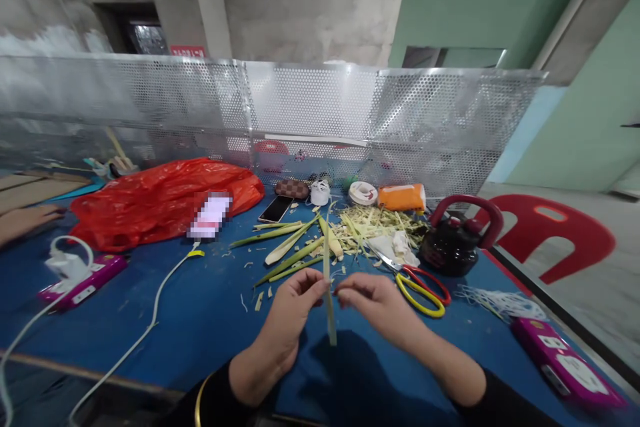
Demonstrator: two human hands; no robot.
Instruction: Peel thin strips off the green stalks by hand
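A long narrow pale-green leaf strip point(331, 320) stands nearly upright between my hands, above the blue table. My left hand point(293, 307) is closed, pinching the strip between thumb and fingers at about mid-length. Just right of the strip, my right hand point(377, 307) has its fingertips drawn together; whatever is in them is too small to make out. A thin pale thread shows near its fingertips. Beyond my hands lie several green-and-cream leaf pieces point(290, 243) and a heap of shredded trimmings point(380, 223). Red-and-yellow-handled scissors point(423, 293) rest to the right of my right hand.
A dark kettle point(453, 240) stands right, before a red chair point(555, 227). White cords point(503, 302) and purple power strips point(560, 360) flank the table. A red plastic bag point(150, 197) and charging phone point(211, 215) lie left. Another person's hand point(30, 220) is far left.
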